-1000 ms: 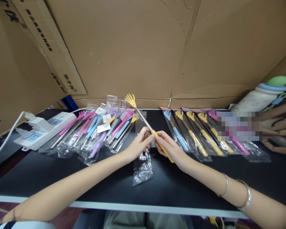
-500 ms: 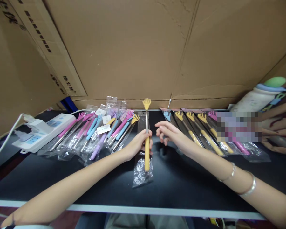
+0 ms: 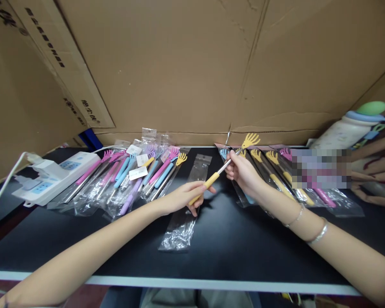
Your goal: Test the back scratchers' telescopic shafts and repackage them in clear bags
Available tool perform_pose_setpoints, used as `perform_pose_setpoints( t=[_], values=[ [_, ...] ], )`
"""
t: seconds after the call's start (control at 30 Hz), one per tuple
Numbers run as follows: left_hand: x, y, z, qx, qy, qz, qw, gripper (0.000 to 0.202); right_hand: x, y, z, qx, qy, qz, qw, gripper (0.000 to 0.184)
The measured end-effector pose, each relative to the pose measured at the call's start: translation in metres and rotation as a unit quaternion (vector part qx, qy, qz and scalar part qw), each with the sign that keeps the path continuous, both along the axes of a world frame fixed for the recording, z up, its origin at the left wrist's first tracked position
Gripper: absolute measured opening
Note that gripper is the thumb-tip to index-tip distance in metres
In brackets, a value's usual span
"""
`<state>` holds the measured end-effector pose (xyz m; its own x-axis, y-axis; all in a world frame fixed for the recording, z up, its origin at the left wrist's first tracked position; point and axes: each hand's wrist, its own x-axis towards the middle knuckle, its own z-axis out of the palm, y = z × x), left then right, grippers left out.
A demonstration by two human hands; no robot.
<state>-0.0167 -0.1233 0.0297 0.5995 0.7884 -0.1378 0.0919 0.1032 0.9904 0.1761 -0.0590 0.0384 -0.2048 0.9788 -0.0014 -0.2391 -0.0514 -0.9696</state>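
Observation:
Tilted up to the right, a yellow back scratcher point(image 3: 212, 179) with a metal shaft is held between both hands above the table. My left hand point(image 3: 192, 196) is closed on its yellow handle. Near the claw end, my right hand point(image 3: 240, 169) pinches the metal shaft. Beneath my left hand a clear plastic bag point(image 3: 179, 233) lies flat on the black table point(image 3: 231, 252); no back scratcher shows inside it.
Several bagged back scratchers point(image 3: 128, 175) in mixed colours lie to the left beside a white power strip point(image 3: 56, 177). More bagged ones point(image 3: 284, 184) are at the right, near a bottle point(image 3: 343, 132) and another person's hand point(image 3: 378, 171). Cardboard point(image 3: 179, 72) stands behind.
The back scratcher has turned from upright to slanting right. My right hand has taken hold of its shaft, and my left has shifted down to the handle. The bag now lies slanted.

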Motion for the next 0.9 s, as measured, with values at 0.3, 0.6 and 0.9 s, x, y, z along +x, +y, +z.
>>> perform_pose_setpoints(
  t=[0.3,0.6,0.9],
  values=[
    [0.008,-0.004,-0.015,0.065,-0.01,0.062,0.996,0.048,-0.008,-0.004,-0.007,0.024,0.028,-0.013,0.999,0.041],
    [0.01,-0.006,-0.025,0.094,-0.019,0.079,0.992,0.047,-0.023,-0.017,-0.011,0.012,0.024,0.002,1.0,0.041],
    [0.011,-0.012,-0.023,0.112,0.012,0.095,0.989,0.043,-0.034,-0.029,-0.017,0.048,0.025,0.016,0.998,0.04]
  ],
)
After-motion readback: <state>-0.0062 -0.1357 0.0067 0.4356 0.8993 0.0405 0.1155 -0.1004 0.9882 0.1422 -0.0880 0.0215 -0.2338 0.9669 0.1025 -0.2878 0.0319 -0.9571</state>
